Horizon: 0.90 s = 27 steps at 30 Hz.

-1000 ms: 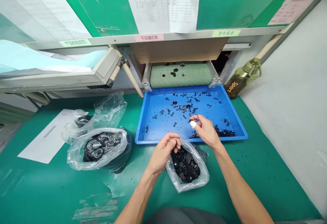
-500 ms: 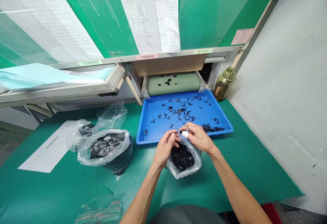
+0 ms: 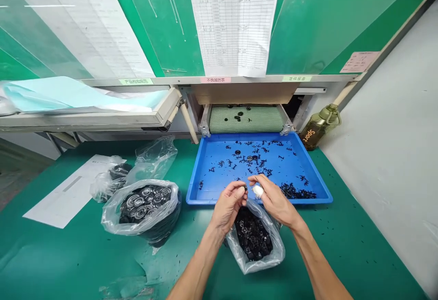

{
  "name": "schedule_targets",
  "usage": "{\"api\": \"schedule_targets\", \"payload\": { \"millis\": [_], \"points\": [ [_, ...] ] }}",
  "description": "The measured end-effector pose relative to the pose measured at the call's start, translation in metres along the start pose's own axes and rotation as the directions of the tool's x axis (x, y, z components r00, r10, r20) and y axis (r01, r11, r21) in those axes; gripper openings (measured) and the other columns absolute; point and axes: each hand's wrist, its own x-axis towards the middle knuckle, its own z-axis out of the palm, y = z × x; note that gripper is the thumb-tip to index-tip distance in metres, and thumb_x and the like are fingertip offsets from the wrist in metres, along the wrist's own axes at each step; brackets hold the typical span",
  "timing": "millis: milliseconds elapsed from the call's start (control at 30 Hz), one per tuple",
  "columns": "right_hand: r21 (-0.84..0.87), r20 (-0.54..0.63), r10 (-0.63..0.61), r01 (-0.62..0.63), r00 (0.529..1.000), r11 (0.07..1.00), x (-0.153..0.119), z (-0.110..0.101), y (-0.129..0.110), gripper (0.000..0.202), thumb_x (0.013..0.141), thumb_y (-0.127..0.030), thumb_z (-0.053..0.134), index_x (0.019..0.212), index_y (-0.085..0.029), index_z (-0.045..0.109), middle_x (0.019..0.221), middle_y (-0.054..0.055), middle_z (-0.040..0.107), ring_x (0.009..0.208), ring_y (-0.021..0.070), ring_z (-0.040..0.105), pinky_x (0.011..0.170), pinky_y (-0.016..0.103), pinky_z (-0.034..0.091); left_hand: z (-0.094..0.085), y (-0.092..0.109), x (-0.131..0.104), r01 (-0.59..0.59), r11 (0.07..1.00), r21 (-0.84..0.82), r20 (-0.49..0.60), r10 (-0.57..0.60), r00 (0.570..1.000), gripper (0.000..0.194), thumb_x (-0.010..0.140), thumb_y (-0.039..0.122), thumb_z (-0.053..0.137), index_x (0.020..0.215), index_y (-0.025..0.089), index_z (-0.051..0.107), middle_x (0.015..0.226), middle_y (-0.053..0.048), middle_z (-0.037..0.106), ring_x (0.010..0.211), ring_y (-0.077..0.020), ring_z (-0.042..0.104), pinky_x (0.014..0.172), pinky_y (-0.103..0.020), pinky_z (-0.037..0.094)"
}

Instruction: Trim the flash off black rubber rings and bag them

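My left hand (image 3: 230, 206) pinches a small black part (image 3: 245, 188) between thumb and fingertips, above the near edge of the blue tray. Close beside it, my right hand (image 3: 275, 199) has its fingers curled, with a white wrap (image 3: 258, 190) on one digit; what it holds, if anything, is too small to make out. Below both hands stands an open clear plastic bag (image 3: 278, 256) filled with small black parts (image 3: 253, 236). The blue tray (image 3: 193, 186) behind holds scattered black scraps, a dark heap (image 3: 297, 192) at its right and a few round black pieces.
Left of my hands stands a larger bag (image 3: 109, 215) of black rings (image 3: 145, 202). A knotted bag (image 3: 107, 183) lies on a white sheet (image 3: 51, 206). A green conveyor belt (image 3: 260, 122) ends at the tray. A bottle (image 3: 320, 126) stands by the wall.
The camera view has shifted, so the scene sits lower and, at the right, further right. My hands are slightly further apart, and the black part now shows in my left fingertips.
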Motion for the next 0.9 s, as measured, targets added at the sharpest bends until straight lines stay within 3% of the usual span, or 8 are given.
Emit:
{"api": "schedule_targets", "payload": {
  "millis": [133, 233, 400, 500, 733, 900],
  "points": [
    [-0.143, 0.055, 0.113, -0.104, 0.992, 0.984, 0.004, 0.006, 0.012, 0.043, 0.084, -0.010, 0.031, 0.123, -0.021, 0.045, 0.089, 0.003, 0.063, 0.082, 0.0169, 0.059, 0.074, 0.028, 0.044, -0.007, 0.006, 0.010, -0.001, 0.998, -0.060, -0.015, 0.000, 1.000, 0.017, 0.072, 0.020, 0.070, 0.086, 0.015, 0.063, 0.081, -0.003, 0.062, 0.069, -0.0090, 0.056, 0.060, -0.019, 0.043],
    [-0.270, 0.034, 0.199, -0.183, 0.979, 0.945, 0.005, 0.012, 0.013, 0.044, 0.086, -0.013, 0.031, 0.130, -0.019, 0.038, 0.082, 0.005, 0.065, 0.072, 0.0186, 0.061, 0.064, 0.028, 0.042, -0.011, 0.008, 0.018, -0.017, 0.998, -0.063, -0.029, 0.015, 0.999, 0.017, 0.070, 0.018, 0.071, 0.085, 0.016, 0.063, 0.085, -0.003, 0.063, 0.072, -0.0093, 0.058, 0.064, -0.020, 0.045],
    [-0.255, 0.029, 0.115, -0.104, 0.993, 0.961, 0.010, 0.018, 0.015, 0.034, 0.087, -0.013, 0.032, 0.112, -0.024, 0.052, 0.104, 0.005, 0.063, 0.087, 0.0180, 0.061, 0.072, 0.028, 0.044, -0.017, 0.003, 0.030, -0.068, 0.996, -0.065, -0.163, 0.057, 0.985, 0.025, 0.065, 0.018, 0.075, 0.088, 0.016, 0.066, 0.088, -0.003, 0.066, 0.073, -0.0092, 0.059, 0.064, -0.019, 0.045],
    [-0.308, 0.017, 0.099, -0.089, 0.995, 0.947, 0.013, 0.022, 0.018, 0.034, 0.088, -0.013, 0.034, 0.111, -0.025, 0.056, 0.102, 0.005, 0.065, 0.086, 0.0178, 0.061, 0.073, 0.027, 0.045, -0.018, 0.001, 0.034, -0.065, 0.996, -0.053, -0.199, 0.054, 0.978, 0.025, 0.062, 0.017, 0.077, 0.084, 0.015, 0.066, 0.087, -0.004, 0.068, 0.074, -0.0106, 0.060, 0.072, -0.022, 0.047],
    [-0.568, -0.013, 0.042, -0.042, 0.999, 0.822, 0.017, 0.029, 0.012, 0.034, 0.085, -0.009, 0.035, 0.108, -0.020, 0.058, 0.092, 0.007, 0.063, 0.078, 0.0184, 0.059, 0.063, 0.026, 0.041, -0.015, -0.001, 0.033, -0.111, 0.994, -0.004, -0.159, 0.109, 0.981, 0.023, 0.065, 0.017, 0.075, 0.085, 0.016, 0.063, 0.091, -0.004, 0.069, 0.076, -0.0107, 0.062, 0.077, -0.024, 0.046],
    [-0.590, -0.024, 0.018, -0.029, 1.000, 0.807, 0.020, 0.030, 0.008, 0.032, 0.085, -0.008, 0.037, 0.104, -0.021, 0.059, 0.084, 0.005, 0.063, 0.074, 0.0173, 0.057, 0.061, 0.025, 0.039, -0.014, -0.002, 0.030, -0.143, 0.986, 0.082, -0.178, 0.155, 0.972, 0.020, 0.068, 0.019, 0.073, 0.084, 0.016, 0.062, 0.093, -0.006, 0.069, 0.077, -0.0121, 0.061, 0.074, -0.025, 0.046]
  ]
}}
